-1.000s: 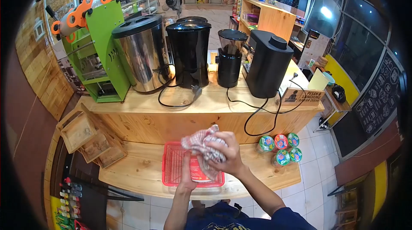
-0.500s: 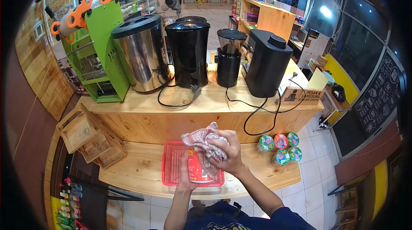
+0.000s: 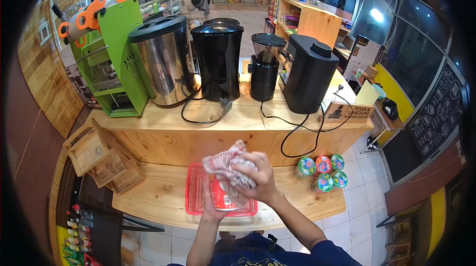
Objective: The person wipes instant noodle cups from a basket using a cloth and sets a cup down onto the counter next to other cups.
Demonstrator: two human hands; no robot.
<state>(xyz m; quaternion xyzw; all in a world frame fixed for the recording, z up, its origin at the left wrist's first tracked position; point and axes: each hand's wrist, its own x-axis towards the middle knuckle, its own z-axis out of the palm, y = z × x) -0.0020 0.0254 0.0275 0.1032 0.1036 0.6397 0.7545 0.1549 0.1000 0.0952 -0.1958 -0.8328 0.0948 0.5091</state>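
Note:
My left hand holds a red and white packet upright by its left side and bottom, above the basket. A checked cloth is bunched in my right hand, whose fingers wrap round it. The cloth lies against the packet's upper right part and hides it. Below both hands, the red plastic basket rests on the lower wooden shelf.
Several lidded cups stand right of the basket. A wooden tiered rack is at the left. On the upper counter stand a green machine, a steel container, black appliances, loose cables and a sign.
My right hand and the cloth have shifted slightly left and down over the packet. The packet has turned a little and moved left with my left hand.

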